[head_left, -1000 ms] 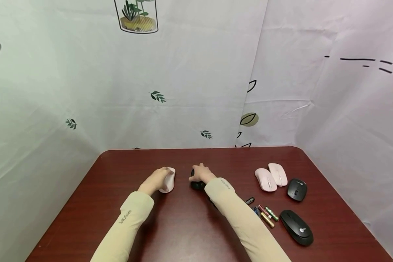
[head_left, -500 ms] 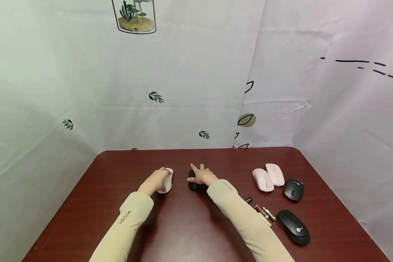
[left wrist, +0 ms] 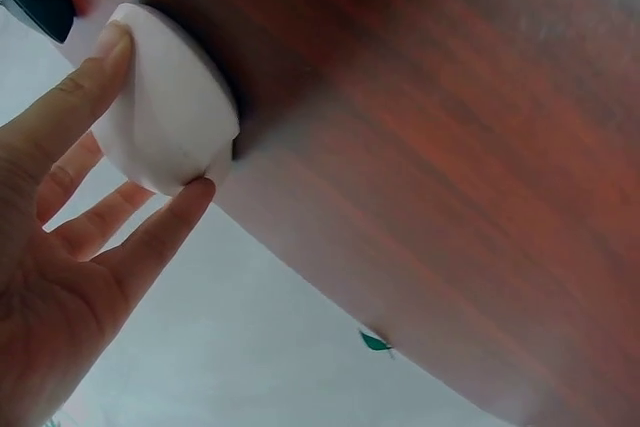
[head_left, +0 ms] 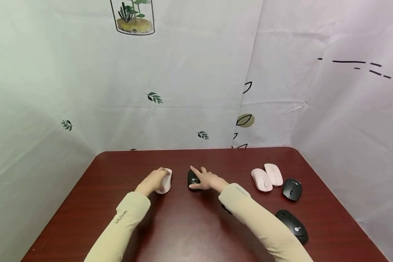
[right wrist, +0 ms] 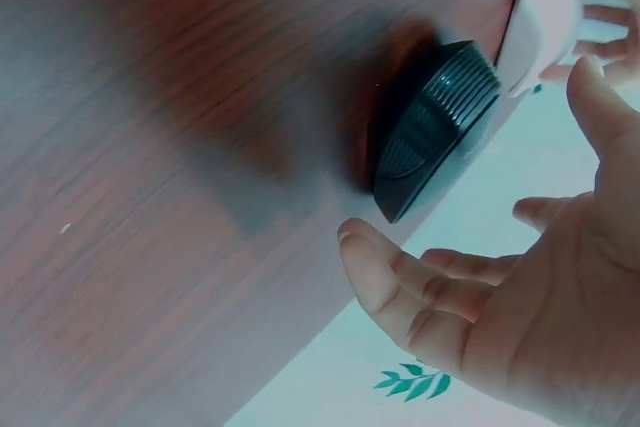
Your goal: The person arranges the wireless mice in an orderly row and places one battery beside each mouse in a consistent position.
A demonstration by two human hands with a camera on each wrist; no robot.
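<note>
Woodgrain tabletop (head_left: 183,229), printed backdrop (head_left: 196,65), left fingers (left wrist: 160,234) gripping pale mouse (left wrist: 175,97), right fingers (right wrist: 440,342) spread, empty (black mouse (right wrist: 435,132) near)

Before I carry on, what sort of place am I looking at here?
Probably an indoor, staged tabletop spot rather than a working office: a creased, printed sheet hangs behind the red-brown table and along both sides, and several computer mice sit out with no computer in view.

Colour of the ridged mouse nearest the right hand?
Black ridged mouse, clearest in the right wrist view.
</note>
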